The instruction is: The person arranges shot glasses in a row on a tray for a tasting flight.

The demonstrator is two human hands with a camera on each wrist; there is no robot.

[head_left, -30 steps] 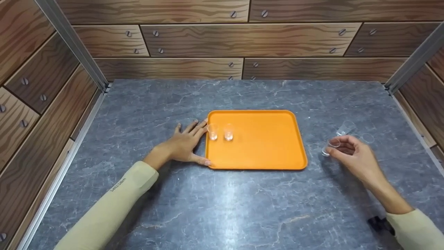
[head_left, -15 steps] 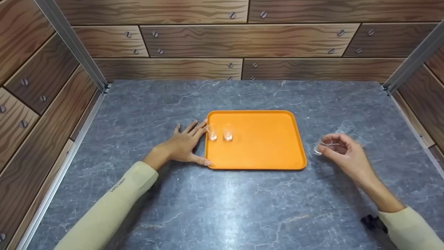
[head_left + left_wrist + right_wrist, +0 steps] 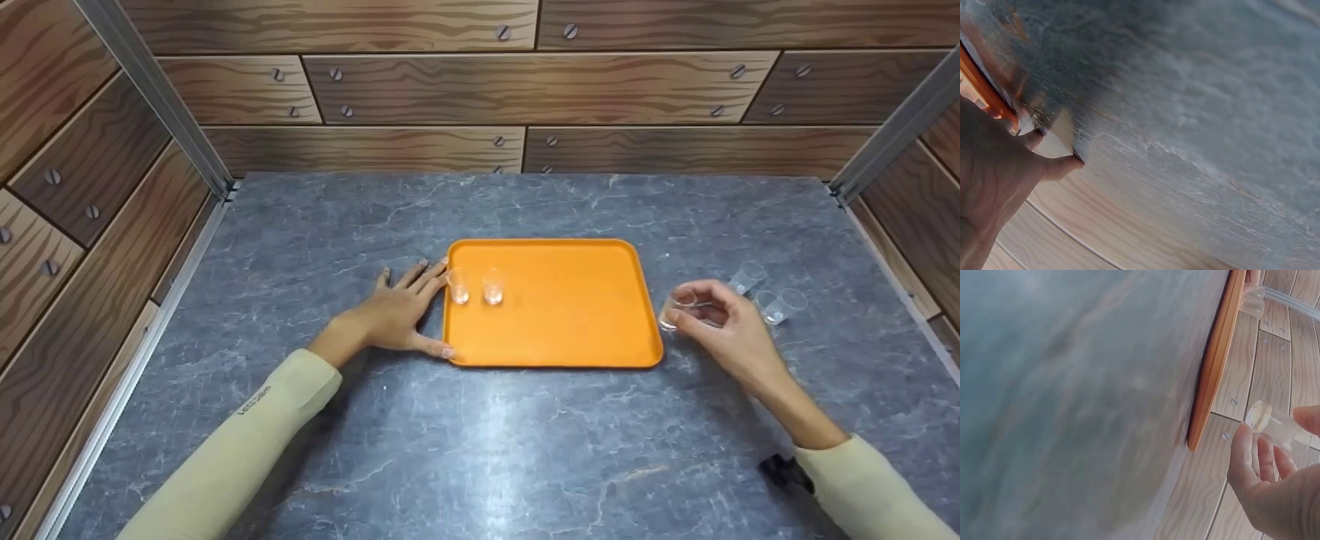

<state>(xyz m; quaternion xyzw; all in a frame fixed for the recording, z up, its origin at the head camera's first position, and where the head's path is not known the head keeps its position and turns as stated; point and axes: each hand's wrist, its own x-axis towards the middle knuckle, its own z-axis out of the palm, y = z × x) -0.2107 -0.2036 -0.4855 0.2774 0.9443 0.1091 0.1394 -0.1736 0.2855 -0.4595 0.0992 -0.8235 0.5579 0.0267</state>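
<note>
An orange tray [image 3: 570,307] lies flat on the table. Two clear shot glasses stand on its left part, one [image 3: 460,291] close to the left rim and another [image 3: 493,291] just right of it. My left hand [image 3: 397,311] rests with spread fingers against the tray's left edge, thumb near the front corner. Beside the right rim, my right hand [image 3: 724,322] pinches a clear shot glass [image 3: 1269,426] between thumb and fingers, held slightly tilted. In the left wrist view, the left hand [image 3: 999,163] hides part of the tray's edge.
More clear shot glasses [image 3: 746,279] sit on the table behind the right hand; their overlap makes them hard to separate. The grey marbled table [image 3: 420,442] reaches to wood-patterned walls [image 3: 540,86] at the back and sides. Metal posts [image 3: 161,97] stand at the corners.
My right hand has moved left with the shot glass, from the group of glasses to the tray's right rim. The left hand, tray and glasses on it have stayed put.
</note>
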